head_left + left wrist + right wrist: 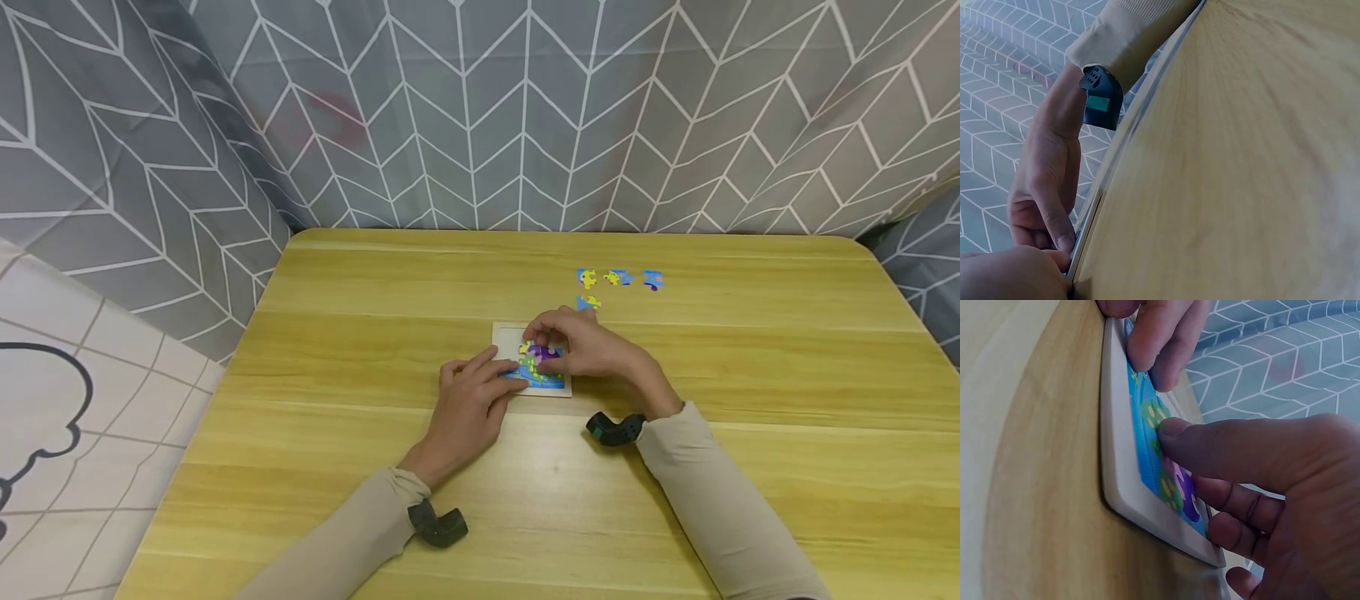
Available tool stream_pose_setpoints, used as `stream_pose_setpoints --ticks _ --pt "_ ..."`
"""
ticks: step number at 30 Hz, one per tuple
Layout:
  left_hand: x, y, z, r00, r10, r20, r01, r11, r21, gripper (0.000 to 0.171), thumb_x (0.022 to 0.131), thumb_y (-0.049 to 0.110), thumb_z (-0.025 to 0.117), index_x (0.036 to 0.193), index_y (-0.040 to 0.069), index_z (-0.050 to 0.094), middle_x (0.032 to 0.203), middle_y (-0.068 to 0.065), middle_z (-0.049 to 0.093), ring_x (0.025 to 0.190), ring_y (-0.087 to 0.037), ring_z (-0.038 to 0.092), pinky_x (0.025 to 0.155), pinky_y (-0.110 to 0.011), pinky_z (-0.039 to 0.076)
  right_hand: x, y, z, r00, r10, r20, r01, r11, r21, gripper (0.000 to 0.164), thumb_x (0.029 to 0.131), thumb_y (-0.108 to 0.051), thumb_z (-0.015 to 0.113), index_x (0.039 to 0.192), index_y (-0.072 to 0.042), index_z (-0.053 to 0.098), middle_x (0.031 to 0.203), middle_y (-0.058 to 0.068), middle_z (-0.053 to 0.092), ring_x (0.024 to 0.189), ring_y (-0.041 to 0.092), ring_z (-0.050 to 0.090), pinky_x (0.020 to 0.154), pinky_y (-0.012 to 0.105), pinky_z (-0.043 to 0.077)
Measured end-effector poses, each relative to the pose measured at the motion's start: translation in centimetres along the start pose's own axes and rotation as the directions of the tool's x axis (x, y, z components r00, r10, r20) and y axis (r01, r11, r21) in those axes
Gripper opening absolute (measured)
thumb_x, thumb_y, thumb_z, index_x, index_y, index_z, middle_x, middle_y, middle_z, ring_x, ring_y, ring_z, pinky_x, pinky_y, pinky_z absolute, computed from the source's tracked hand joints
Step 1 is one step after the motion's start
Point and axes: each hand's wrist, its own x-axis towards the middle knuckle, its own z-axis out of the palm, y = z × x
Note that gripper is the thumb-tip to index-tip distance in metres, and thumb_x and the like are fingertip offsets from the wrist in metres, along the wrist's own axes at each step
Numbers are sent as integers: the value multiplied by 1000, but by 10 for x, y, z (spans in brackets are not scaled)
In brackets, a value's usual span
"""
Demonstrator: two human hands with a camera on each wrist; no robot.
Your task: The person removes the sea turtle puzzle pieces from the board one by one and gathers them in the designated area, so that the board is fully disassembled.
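A small jigsaw puzzle in a pale wooden tray (501, 334) lies on the table, its lower and right parts filled with blue, green and purple pieces. My left hand (471, 404) rests its fairly straight fingers on the tray's left side and the blue pieces. Over the right side, my right hand (588, 343) curls its fingers and pinches a yellow-and-purple puzzle piece (526, 347) between thumb and fingers, low over the picture. In the right wrist view, the thumb (1185, 440) touches the green part of the picture; the other fingertips are partly hidden.
Several loose puzzle pieces lie beyond the right hand, among them a yellow-and-blue one (587, 277) and a blue-and-purple one (653, 279). Another loose piece (587, 302) lies close to the right knuckles. A patterned grey curtain (495, 117) hangs behind the wooden table (360, 283).
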Motion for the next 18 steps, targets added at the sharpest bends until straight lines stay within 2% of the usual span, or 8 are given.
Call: stream_pose_setpoints --ticks 8,13,18 --pt "0 0 0 1000 1 -4 -1 1000 1 17 98 15 67 108 21 81 126 0 73 138 -31 55 102 -54 35 2 2 2 999 -19 -42 18 999 -26 33 83 -13 83 112 -8 68 95 0 68 94 19 61 96 45 25" --pt "0 -1 0 1000 0 0 0 1000 6 18 98 15 67 108 21 81 126 0 73 138 -31 55 101 -53 35 2 4 1 999 -18 -50 16 1000 -23 27 83 -14 83 108 -10 71 100 0 71 96 19 62 98 48 24" --pt "0 0 0 1000 1 -4 -1 1000 11 18 98 15 68 108 21 81 126 1 73 138 -31 55 101 -53 35 3 5 1 997 -50 -52 49 998 -33 25 83 -13 83 107 -11 73 104 2 73 99 20 64 103 52 28"
